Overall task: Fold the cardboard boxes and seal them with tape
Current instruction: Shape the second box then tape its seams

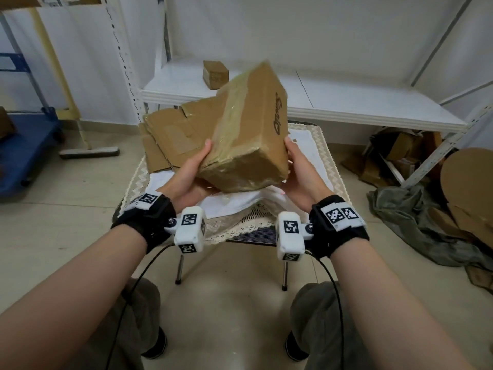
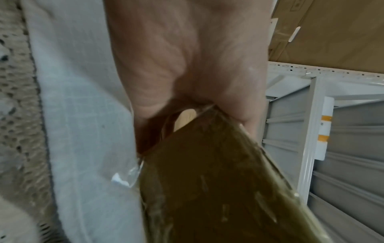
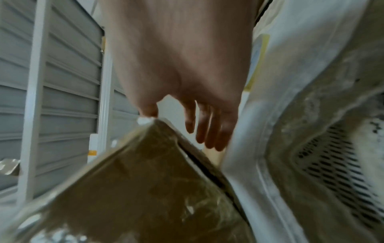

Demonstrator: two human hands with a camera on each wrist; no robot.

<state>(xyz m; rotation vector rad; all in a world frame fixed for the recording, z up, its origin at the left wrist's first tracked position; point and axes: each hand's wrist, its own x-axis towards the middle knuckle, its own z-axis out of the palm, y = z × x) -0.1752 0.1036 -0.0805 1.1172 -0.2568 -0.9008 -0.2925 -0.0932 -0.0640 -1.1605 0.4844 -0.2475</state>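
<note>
I hold a folded cardboard box (image 1: 248,129) tilted up over the small table; shiny clear tape covers its near faces. My left hand (image 1: 198,162) grips its lower left corner, thumb up on the taped face and fingers underneath. In the left wrist view that box (image 2: 207,189) corner sits wedged between thumb and palm of the left hand (image 2: 187,65). My right hand (image 1: 294,161) supports the right end. In the right wrist view its fingers (image 3: 207,131) lie straight beyond the box (image 3: 135,189) edge, thumb at the corner. A pile of flattened cardboard (image 1: 170,134) lies behind. No tape roll shows.
The small table (image 1: 330,166) carries a lace cloth with a white cloth over it. Behind stands a white shelf (image 1: 346,108) with a small taped box (image 1: 215,73). A blue cart (image 1: 26,145) is at left. Cardboard scraps (image 1: 400,153) and a grey cloth (image 1: 416,217) lie at right.
</note>
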